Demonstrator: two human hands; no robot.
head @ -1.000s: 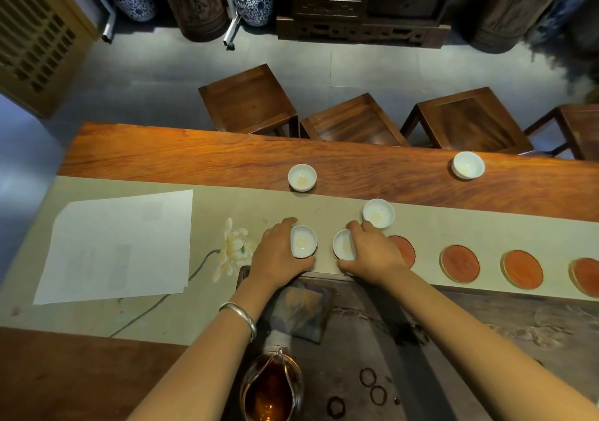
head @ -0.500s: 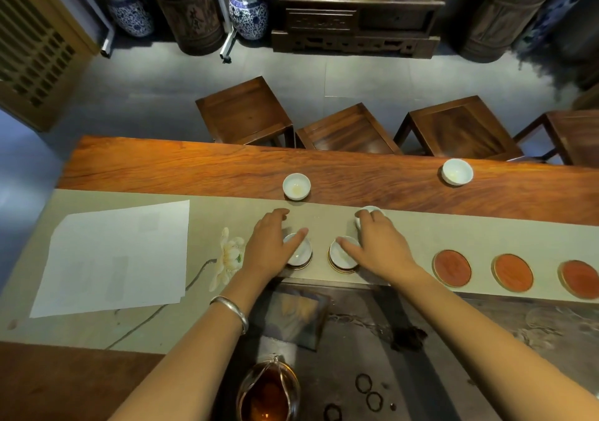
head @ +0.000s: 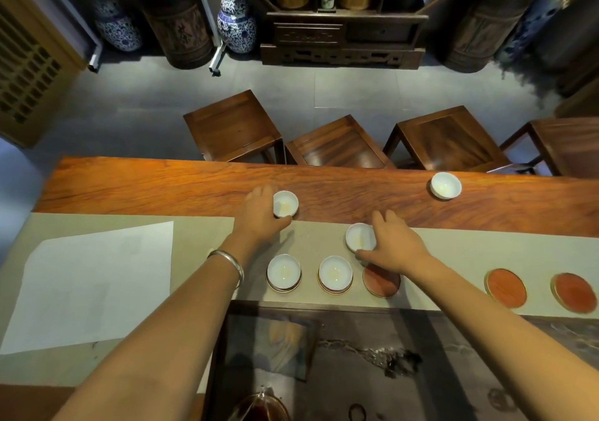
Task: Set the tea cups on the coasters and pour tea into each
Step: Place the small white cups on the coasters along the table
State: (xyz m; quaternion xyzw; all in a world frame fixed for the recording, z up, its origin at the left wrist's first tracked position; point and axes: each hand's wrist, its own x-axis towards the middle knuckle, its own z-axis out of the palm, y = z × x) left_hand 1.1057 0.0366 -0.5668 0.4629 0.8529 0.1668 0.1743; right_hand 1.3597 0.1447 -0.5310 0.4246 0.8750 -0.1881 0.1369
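Observation:
Two white tea cups (head: 283, 271) (head: 335, 273) rest on coasters at the near edge of the beige runner (head: 486, 245). My left hand (head: 259, 218) grips a third white cup (head: 285, 204) on the bare wood. My right hand (head: 392, 242) holds a fourth cup (head: 360, 237) on the runner, just beyond a bare red coaster (head: 381, 280). Two more bare red coasters (head: 505, 287) (head: 573, 292) lie to the right. A fifth cup (head: 446, 185) stands alone at the far right of the table. The glass tea pitcher (head: 264, 406) sits at the bottom edge.
A white paper sheet (head: 94, 283) lies on the left of the runner. A dark tea tray (head: 356, 356) with a folded cloth (head: 278, 343) is in front of me. Wooden stools (head: 233, 125) stand beyond the table (head: 162, 187).
Both hands have let go of the two cups now resting on coasters. The left hand reached forward to the cup on the wood, the right to the cup on the runner.

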